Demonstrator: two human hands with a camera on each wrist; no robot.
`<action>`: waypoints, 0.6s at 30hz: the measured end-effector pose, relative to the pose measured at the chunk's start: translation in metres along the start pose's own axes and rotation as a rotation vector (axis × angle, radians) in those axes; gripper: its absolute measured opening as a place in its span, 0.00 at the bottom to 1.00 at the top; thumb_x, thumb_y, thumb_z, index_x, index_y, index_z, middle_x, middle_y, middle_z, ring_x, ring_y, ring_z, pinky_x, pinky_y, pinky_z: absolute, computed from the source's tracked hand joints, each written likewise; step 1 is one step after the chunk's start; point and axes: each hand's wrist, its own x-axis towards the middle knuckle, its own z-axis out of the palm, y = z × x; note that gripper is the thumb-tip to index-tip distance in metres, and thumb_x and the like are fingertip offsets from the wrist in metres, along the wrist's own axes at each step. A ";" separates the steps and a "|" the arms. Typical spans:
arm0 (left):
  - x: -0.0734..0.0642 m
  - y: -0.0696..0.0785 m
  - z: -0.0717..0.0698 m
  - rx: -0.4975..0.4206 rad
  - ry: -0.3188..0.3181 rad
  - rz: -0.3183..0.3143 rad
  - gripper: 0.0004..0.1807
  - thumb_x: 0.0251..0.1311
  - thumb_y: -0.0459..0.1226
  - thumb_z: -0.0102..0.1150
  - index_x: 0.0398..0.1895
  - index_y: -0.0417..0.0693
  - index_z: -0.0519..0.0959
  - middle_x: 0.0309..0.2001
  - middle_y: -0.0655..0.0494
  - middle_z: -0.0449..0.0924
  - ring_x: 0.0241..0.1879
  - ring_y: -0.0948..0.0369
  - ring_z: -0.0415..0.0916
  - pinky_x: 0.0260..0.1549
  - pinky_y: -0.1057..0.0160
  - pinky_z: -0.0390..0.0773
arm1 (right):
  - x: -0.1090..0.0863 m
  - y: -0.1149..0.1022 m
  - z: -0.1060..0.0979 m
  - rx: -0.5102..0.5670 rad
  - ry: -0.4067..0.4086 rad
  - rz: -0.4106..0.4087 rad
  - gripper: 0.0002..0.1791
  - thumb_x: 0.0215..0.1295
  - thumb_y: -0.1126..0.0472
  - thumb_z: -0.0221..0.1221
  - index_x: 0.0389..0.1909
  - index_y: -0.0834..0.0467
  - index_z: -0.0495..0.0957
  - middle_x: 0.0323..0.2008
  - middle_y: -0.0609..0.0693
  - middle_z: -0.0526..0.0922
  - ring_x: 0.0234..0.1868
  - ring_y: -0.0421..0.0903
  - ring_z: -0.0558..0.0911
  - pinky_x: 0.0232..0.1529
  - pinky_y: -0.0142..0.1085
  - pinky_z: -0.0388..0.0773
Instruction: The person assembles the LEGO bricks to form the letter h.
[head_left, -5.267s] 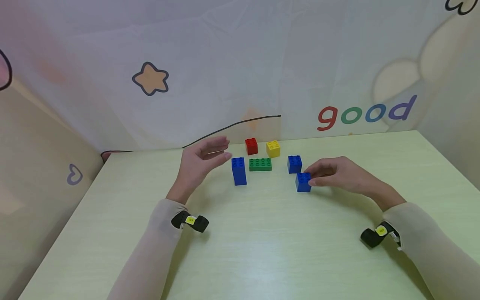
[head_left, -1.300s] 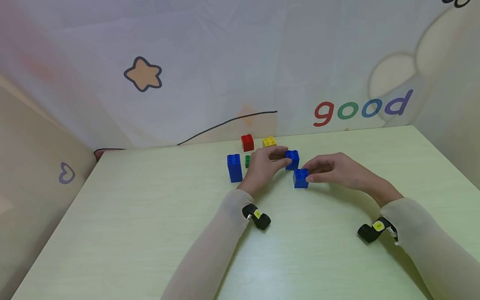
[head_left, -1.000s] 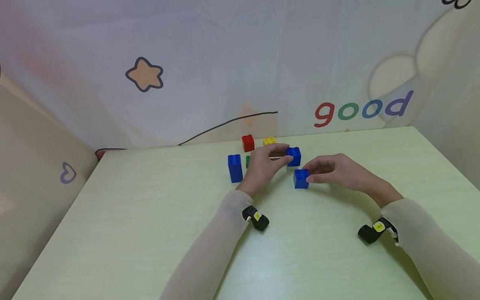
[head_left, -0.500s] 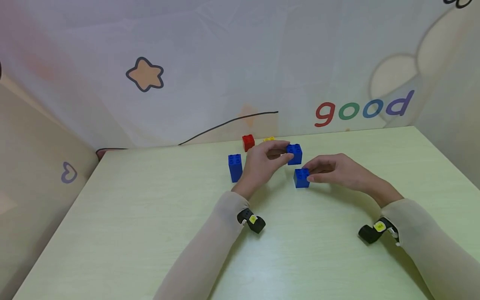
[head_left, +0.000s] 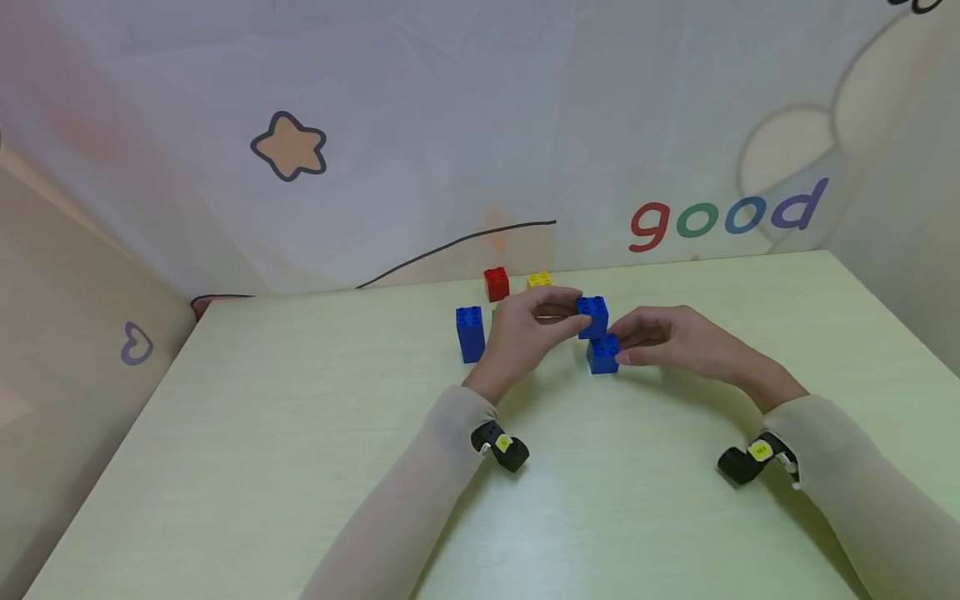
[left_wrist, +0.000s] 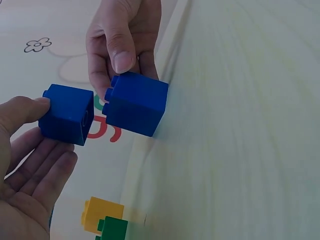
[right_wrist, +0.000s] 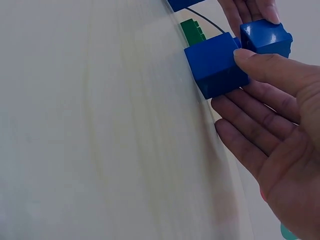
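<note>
My left hand [head_left: 525, 333] pinches a blue toy building brick [head_left: 592, 317] between thumb and fingers, held off the table. In the left wrist view this raised brick [left_wrist: 65, 114] hangs tilted, studs away from the other brick. My right hand [head_left: 678, 342] pinches a second blue brick [head_left: 603, 355], which stands studs up on the table. In the right wrist view that second brick [right_wrist: 217, 65] lies between thumb and fingers. The raised brick is just above and behind it, its underside towards the studs; a small gap shows in the left wrist view.
A taller blue brick [head_left: 470, 335] stands left of my left hand. Behind are a red brick [head_left: 497, 284] and a yellow brick [head_left: 539, 280]. A green brick [left_wrist: 114, 229] is mostly hidden by my left hand in the head view. A printed backdrop [head_left: 420, 167] borders the table.
My left hand has come across from beside the tall blue brick, gripped a blue brick and lifted it. Since half a second ago it has lowered towards the right hand's brick. The right hand stays put.
</note>
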 end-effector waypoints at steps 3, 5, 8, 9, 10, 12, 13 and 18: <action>0.000 -0.003 0.001 -0.033 -0.010 -0.006 0.20 0.68 0.37 0.73 0.61 0.45 0.85 0.51 0.55 0.89 0.49 0.62 0.87 0.49 0.66 0.85 | 0.000 0.000 0.000 -0.008 0.002 0.016 0.22 0.73 0.58 0.69 0.63 0.60 0.81 0.57 0.55 0.86 0.59 0.54 0.85 0.62 0.49 0.81; 0.000 -0.004 0.002 -0.045 -0.017 0.002 0.20 0.67 0.37 0.74 0.60 0.44 0.86 0.50 0.55 0.89 0.49 0.62 0.87 0.49 0.67 0.85 | 0.000 0.000 0.000 -0.008 0.003 0.021 0.22 0.73 0.57 0.69 0.64 0.61 0.80 0.57 0.55 0.87 0.58 0.54 0.85 0.63 0.51 0.81; 0.000 -0.005 0.005 -0.039 -0.030 0.021 0.20 0.67 0.36 0.74 0.60 0.43 0.86 0.50 0.55 0.90 0.48 0.63 0.87 0.49 0.67 0.85 | 0.000 0.000 0.000 -0.008 0.004 0.028 0.22 0.73 0.56 0.69 0.63 0.60 0.80 0.56 0.55 0.87 0.59 0.54 0.85 0.63 0.52 0.80; 0.000 -0.006 0.005 -0.035 -0.035 0.026 0.20 0.67 0.36 0.74 0.60 0.42 0.86 0.50 0.55 0.90 0.47 0.64 0.87 0.49 0.68 0.85 | -0.001 0.000 0.000 -0.006 0.003 0.029 0.22 0.73 0.56 0.69 0.63 0.60 0.80 0.56 0.54 0.87 0.59 0.54 0.85 0.63 0.52 0.80; -0.001 -0.006 0.006 -0.032 -0.039 0.029 0.20 0.67 0.36 0.74 0.60 0.42 0.86 0.50 0.55 0.89 0.47 0.65 0.87 0.49 0.68 0.85 | -0.001 0.000 0.000 -0.007 0.004 0.030 0.22 0.73 0.56 0.69 0.63 0.60 0.80 0.56 0.54 0.87 0.59 0.54 0.85 0.63 0.52 0.80; -0.001 -0.005 0.007 -0.028 -0.048 0.035 0.20 0.66 0.36 0.74 0.60 0.42 0.85 0.51 0.55 0.89 0.47 0.66 0.87 0.49 0.68 0.85 | -0.001 -0.001 0.000 -0.010 0.007 0.031 0.22 0.73 0.56 0.69 0.63 0.60 0.81 0.56 0.54 0.87 0.59 0.55 0.85 0.64 0.53 0.79; -0.001 -0.005 0.007 -0.026 -0.051 0.037 0.20 0.66 0.36 0.74 0.59 0.42 0.86 0.50 0.55 0.89 0.47 0.66 0.86 0.49 0.68 0.85 | -0.001 0.000 0.000 -0.010 0.007 0.032 0.22 0.73 0.56 0.69 0.63 0.60 0.81 0.56 0.54 0.87 0.60 0.55 0.85 0.64 0.54 0.79; -0.003 -0.004 0.008 -0.038 -0.054 0.020 0.19 0.65 0.36 0.75 0.58 0.44 0.86 0.50 0.57 0.90 0.46 0.68 0.86 0.48 0.68 0.85 | 0.000 -0.001 0.001 -0.001 0.011 0.036 0.22 0.73 0.56 0.69 0.63 0.60 0.81 0.55 0.54 0.88 0.60 0.55 0.85 0.65 0.57 0.78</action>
